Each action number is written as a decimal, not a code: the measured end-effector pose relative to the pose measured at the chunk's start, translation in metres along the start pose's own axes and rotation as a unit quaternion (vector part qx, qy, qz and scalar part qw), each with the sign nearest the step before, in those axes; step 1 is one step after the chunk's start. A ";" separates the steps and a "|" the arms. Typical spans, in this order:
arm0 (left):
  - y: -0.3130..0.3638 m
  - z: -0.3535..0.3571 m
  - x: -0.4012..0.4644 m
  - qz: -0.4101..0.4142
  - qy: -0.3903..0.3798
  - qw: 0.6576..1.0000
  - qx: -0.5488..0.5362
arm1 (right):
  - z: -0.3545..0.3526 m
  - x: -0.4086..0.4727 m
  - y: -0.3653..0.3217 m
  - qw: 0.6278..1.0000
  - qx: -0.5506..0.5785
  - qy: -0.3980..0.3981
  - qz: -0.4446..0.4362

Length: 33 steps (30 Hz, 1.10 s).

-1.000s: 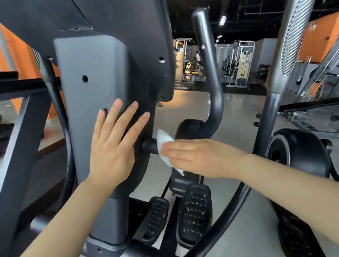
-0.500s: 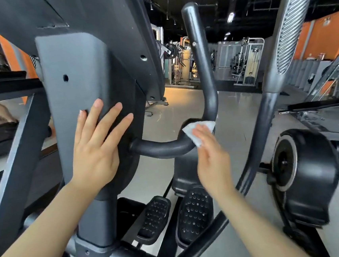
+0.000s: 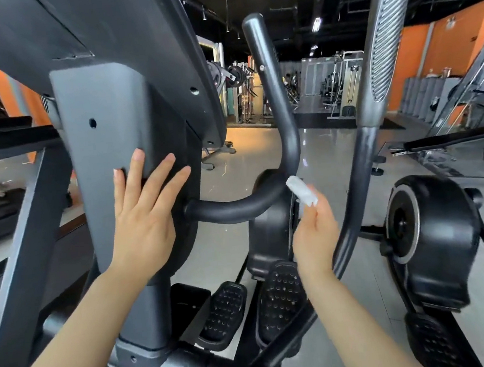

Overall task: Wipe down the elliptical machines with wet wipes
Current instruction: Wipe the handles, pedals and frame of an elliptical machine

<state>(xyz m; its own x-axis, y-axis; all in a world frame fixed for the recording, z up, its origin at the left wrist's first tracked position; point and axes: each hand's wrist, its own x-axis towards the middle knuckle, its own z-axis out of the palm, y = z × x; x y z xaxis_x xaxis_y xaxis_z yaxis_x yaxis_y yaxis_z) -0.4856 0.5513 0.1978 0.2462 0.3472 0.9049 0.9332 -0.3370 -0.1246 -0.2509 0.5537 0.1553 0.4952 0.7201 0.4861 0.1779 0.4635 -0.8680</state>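
A dark grey elliptical machine fills the view. My left hand (image 3: 143, 210) rests flat, fingers straight and spread, on its upright console column (image 3: 109, 142). A curved black handlebar (image 3: 237, 207) leaves the column to the right and bends upward. My right hand (image 3: 316, 229) pinches a folded white wet wipe (image 3: 300, 191) against the outer side of that bend. Two studded black pedals (image 3: 278, 301) lie below, between my forearms.
A ribbed grey swing arm (image 3: 376, 61) rises at the right, close to my right hand. A black flywheel housing (image 3: 429, 239) of a second machine stands further right. Another machine's frame (image 3: 17, 222) is at the left. Weight racks stand across the shiny floor.
My right hand has slid the wipe along the handlebar from near the column out to the right side of the bend. The left hand stays on the column.
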 end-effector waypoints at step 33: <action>0.189 0.019 0.103 -0.283 -0.083 0.741 -0.603 | -0.103 0.043 -0.104 0.928 0.245 -0.215 0.181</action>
<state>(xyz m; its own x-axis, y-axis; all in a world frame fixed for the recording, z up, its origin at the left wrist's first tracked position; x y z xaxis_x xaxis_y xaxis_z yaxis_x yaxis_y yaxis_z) -0.2785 0.5401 0.2597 0.0272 0.8009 0.5982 0.0114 -0.5986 0.8010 -0.1604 0.4836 0.2560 0.0427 0.9653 0.2578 -0.3943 0.2534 -0.8834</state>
